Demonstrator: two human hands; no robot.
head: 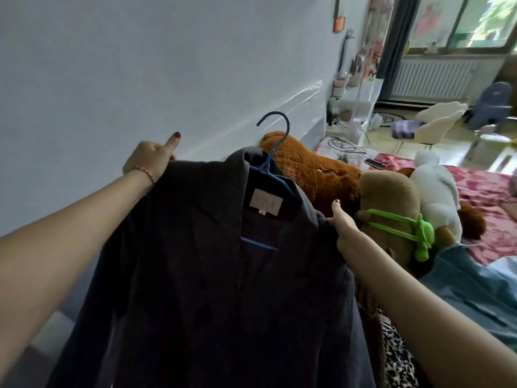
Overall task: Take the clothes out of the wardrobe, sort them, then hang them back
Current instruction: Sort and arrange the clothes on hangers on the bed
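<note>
Both arms are out, and a dark blazer (212, 275) is held up in front of the pale wall (112, 65), spread by its shoulders. The left hand (148, 159) grips the left shoulder, index finger pointing up. The right hand (345, 231) pinches the right shoulder, thumb raised. The blazer sits on a blue hanger (272, 152), hook sticking up above the collar. Behind it, on the pink-covered bed (481, 191), lie a brown plush bear (313, 169), a tan plush toy (391, 197) and a white plush toy (436, 189).

One head-worn wide-angle view looks forward and down, close over a dark navy cloth jacket (212, 275), toward a far window (461, 21).
</note>
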